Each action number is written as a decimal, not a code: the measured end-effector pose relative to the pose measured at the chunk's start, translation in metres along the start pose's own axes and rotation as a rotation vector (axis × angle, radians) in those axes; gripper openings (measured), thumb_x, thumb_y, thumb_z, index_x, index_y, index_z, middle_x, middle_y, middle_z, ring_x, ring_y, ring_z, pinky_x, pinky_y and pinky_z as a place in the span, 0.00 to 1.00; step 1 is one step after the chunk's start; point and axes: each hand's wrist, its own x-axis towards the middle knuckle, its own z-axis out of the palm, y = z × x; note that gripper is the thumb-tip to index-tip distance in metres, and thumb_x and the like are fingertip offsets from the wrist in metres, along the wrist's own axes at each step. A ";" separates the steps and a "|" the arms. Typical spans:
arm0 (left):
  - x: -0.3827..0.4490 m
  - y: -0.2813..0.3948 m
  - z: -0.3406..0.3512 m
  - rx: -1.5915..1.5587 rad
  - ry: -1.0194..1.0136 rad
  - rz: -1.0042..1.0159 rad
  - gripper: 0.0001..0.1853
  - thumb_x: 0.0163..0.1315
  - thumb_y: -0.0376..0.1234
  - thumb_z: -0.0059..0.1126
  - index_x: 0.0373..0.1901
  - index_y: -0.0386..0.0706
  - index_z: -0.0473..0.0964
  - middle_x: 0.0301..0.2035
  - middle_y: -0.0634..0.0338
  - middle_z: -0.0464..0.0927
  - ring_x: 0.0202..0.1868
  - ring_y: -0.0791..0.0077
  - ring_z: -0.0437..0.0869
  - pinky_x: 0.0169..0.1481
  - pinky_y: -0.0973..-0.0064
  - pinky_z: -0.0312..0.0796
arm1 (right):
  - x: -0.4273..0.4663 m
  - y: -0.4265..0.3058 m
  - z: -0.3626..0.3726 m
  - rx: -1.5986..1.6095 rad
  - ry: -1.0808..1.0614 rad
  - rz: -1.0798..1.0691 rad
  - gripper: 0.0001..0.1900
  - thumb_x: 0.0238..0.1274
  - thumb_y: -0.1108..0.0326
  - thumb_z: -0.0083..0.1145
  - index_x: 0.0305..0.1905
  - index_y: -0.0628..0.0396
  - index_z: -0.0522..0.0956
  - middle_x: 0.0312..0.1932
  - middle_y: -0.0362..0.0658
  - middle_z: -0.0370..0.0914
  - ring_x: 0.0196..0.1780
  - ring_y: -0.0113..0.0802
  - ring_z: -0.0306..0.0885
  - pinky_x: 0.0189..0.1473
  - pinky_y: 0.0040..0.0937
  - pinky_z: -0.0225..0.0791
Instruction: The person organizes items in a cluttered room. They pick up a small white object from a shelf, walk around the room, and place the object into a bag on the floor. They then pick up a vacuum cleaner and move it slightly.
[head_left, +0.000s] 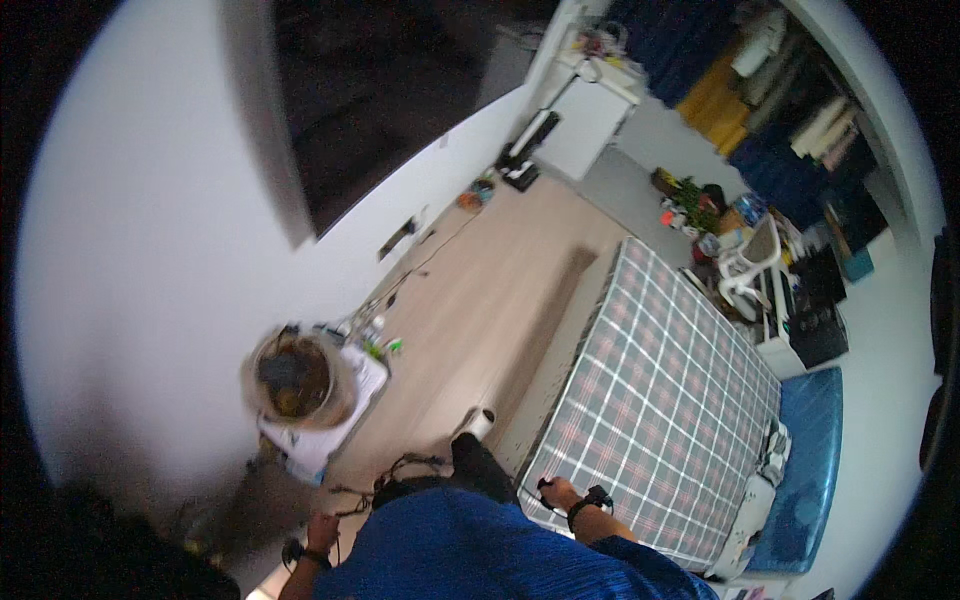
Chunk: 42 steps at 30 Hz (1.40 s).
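At the bottom left, my left hand (323, 529) is beside dark cables (352, 502); whether its fingers hold one cannot be made out. My right hand (559, 493) is curled over the near corner of a bed with a checked cover (637, 405), and a small dark object (543, 484) with a thin cord shows at its fingers. Both wrists wear dark bands with small black devices. A light-coloured shoe (477, 424) stands on the wooden floor ahead of my body.
At left, a round container (300, 379) stands on a white surface (371, 375). A cable (424, 262) runs along the wall. Farther off are an upright stick vacuum cleaner (532, 142), a white cabinet (581, 124), a white chair (754, 259), plants (694, 202) and a blue headboard (810, 472).
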 end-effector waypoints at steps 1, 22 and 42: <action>0.019 0.007 -0.007 -0.019 -0.010 -0.003 0.07 0.61 0.35 0.58 0.37 0.43 0.80 0.32 0.52 0.81 0.37 0.58 0.82 0.42 0.56 0.76 | 0.013 -0.001 -0.005 -0.016 -0.036 -0.001 0.27 0.58 0.46 0.56 0.36 0.67 0.81 0.31 0.61 0.81 0.37 0.52 0.83 0.39 0.46 0.71; 0.338 0.168 -0.198 0.028 0.002 0.029 0.15 0.69 0.43 0.50 0.29 0.45 0.78 0.21 0.58 0.69 0.23 0.65 0.71 0.29 0.59 0.69 | 0.216 0.032 -0.319 0.228 0.281 0.049 0.21 0.57 0.51 0.55 0.37 0.63 0.82 0.33 0.59 0.83 0.39 0.55 0.83 0.42 0.46 0.73; 0.820 0.340 -0.547 0.133 0.061 0.267 0.17 0.71 0.45 0.48 0.30 0.44 0.77 0.18 0.60 0.66 0.19 0.66 0.68 0.26 0.58 0.67 | 0.327 0.021 -0.362 0.068 0.094 -0.162 0.25 0.64 0.43 0.51 0.31 0.57 0.79 0.26 0.51 0.81 0.33 0.50 0.82 0.34 0.48 0.71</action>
